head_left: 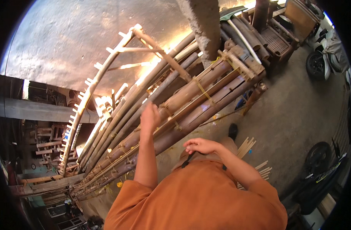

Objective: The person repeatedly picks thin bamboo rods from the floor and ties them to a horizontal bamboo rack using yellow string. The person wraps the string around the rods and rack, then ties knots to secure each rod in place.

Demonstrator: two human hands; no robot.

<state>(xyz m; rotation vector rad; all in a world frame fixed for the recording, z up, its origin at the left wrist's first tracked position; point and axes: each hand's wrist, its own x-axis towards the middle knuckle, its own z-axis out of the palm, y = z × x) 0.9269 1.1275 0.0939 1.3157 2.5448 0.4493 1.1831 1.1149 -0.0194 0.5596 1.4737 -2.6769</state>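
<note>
The left hand (149, 117) rested, fingers curled, on a bamboo pole (183, 94) running 8-to-2 o'clock; the right hand (200, 145) hung loosely curled, empty, at 4 o'clock.

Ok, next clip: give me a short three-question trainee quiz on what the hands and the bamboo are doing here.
1. True or false: the left hand rests on the bamboo poles.
2. What does the right hand hold? A) a saw B) a pole C) nothing that shows
3. What lies on the floor to the person's right?

Key: 1 true. 2 C; it hovers near the waist, fingers curled. 3 Thin bamboo strips.
</note>
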